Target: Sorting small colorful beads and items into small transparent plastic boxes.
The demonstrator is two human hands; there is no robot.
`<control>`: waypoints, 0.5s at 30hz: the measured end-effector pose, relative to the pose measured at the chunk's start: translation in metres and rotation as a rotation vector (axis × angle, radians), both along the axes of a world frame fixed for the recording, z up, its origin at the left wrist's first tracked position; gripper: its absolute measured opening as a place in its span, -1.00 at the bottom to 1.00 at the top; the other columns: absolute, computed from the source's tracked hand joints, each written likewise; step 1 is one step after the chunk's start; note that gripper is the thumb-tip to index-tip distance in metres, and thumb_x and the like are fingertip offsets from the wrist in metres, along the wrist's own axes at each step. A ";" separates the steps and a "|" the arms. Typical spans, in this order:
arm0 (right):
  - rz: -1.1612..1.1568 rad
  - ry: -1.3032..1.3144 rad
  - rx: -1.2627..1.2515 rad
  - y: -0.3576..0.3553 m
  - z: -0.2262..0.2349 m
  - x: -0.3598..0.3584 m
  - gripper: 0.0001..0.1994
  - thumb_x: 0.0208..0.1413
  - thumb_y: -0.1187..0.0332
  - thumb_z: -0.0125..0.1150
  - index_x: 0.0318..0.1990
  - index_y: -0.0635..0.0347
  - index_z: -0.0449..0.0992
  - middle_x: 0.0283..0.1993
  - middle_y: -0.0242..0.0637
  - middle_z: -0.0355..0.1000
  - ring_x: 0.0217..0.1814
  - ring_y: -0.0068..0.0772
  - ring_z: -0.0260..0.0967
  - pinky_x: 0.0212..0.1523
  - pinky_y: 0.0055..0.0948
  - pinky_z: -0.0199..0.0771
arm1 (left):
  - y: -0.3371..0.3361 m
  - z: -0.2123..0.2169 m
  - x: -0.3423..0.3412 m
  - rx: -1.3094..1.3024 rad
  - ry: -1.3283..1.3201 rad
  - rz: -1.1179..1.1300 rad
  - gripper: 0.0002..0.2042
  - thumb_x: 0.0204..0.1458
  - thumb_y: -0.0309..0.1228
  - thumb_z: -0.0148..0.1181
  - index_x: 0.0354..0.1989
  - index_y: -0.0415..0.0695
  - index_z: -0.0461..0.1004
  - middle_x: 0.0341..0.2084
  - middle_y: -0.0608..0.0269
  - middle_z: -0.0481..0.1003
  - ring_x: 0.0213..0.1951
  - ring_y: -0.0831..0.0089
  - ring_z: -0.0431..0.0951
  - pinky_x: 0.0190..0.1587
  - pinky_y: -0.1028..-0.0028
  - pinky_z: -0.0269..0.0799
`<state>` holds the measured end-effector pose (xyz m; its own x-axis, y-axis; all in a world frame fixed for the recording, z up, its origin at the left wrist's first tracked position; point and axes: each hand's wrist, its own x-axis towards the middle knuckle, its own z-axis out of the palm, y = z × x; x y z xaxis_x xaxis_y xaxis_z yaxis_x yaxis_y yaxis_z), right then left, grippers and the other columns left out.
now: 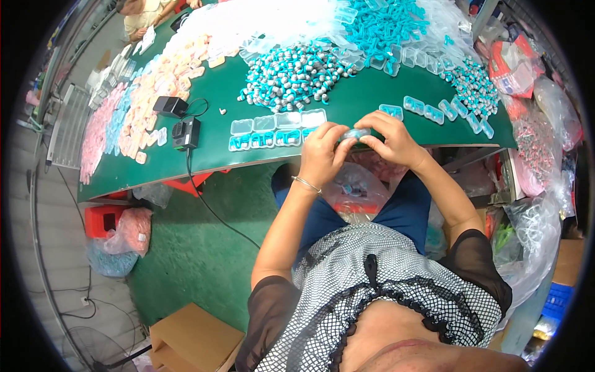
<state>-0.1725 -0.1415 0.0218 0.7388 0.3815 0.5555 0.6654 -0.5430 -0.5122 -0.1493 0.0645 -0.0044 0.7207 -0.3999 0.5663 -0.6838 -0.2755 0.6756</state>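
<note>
My left hand (321, 155) and my right hand (394, 144) meet at the table's front edge. Between their fingertips they pinch a small clear plastic case (355, 133) with something teal and grey inside; the fingers partly cover it. Just left of my hands stands a row of open clear cases (262, 139), lids laid back, with teal and grey pieces in their bases. Beyond my right hand lies a filled clear case (391, 112). Farther back is a heap of small grey pieces with teal parts (294, 77).
The green table (217, 139) holds teal pieces (387, 31), a second grey-and-teal heap (471, 87), several filled cases (434, 113) at right, and peach cases (145, 108) at left. A black adapter (185, 132) trails a cable over the edge. Stuffed plastic bags (533, 149) crowd the right side.
</note>
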 end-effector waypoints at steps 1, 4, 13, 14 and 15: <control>-0.012 0.007 -0.017 -0.002 -0.001 0.001 -0.72 -0.08 0.48 0.31 -0.15 0.29 0.51 -0.18 -0.14 0.49 -0.13 -0.11 0.44 -0.11 -0.27 0.43 | -0.002 0.001 0.001 0.000 0.001 -0.003 -0.75 -0.05 -0.37 0.32 -0.22 -0.20 0.51 -0.35 0.10 0.48 -0.38 0.13 0.52 -0.34 0.27 0.42; -0.064 -0.040 0.071 -0.001 -0.002 0.003 -0.68 -0.02 0.44 0.28 -0.07 0.26 0.49 -0.09 -0.14 0.47 -0.03 -0.09 0.41 -0.02 -0.24 0.40 | -0.007 0.002 0.003 0.092 -0.166 0.110 -0.70 -0.04 -0.38 0.32 -0.14 -0.21 0.50 -0.31 0.14 0.47 -0.44 0.27 0.50 -0.37 0.37 0.42; -0.071 0.086 0.130 -0.007 -0.012 0.007 -0.59 -0.05 0.44 0.32 0.02 0.22 0.45 0.00 -0.12 0.44 0.04 -0.09 0.39 0.05 -0.23 0.41 | -0.009 -0.004 0.011 0.129 -0.110 0.099 -0.59 -0.05 -0.34 0.34 -0.02 -0.19 0.45 -0.20 0.11 0.45 -0.36 0.30 0.51 -0.36 0.38 0.44; -0.069 0.085 0.130 -0.006 -0.012 0.007 -0.59 -0.05 0.44 0.32 0.02 0.22 0.45 0.00 -0.12 0.44 0.04 -0.09 0.39 0.05 -0.23 0.41 | -0.008 -0.003 0.011 0.087 -0.067 0.064 -0.58 -0.06 -0.35 0.35 -0.01 -0.19 0.44 -0.19 0.11 0.45 -0.35 0.31 0.51 -0.36 0.40 0.45; -0.066 0.012 0.127 -0.005 -0.012 0.007 -0.59 -0.07 0.45 0.33 0.00 0.20 0.45 0.02 -0.13 0.43 0.04 -0.09 0.39 0.05 -0.23 0.41 | -0.008 -0.001 0.011 0.044 -0.024 0.029 -0.58 -0.07 -0.36 0.36 -0.01 -0.20 0.44 -0.18 0.10 0.45 -0.34 0.33 0.51 -0.36 0.41 0.45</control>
<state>-0.1652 -0.1469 0.0101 0.7671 0.2586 0.5872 0.6236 -0.5157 -0.5875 -0.1387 0.0570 -0.0053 0.7186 -0.4040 0.5660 -0.6911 -0.3242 0.6460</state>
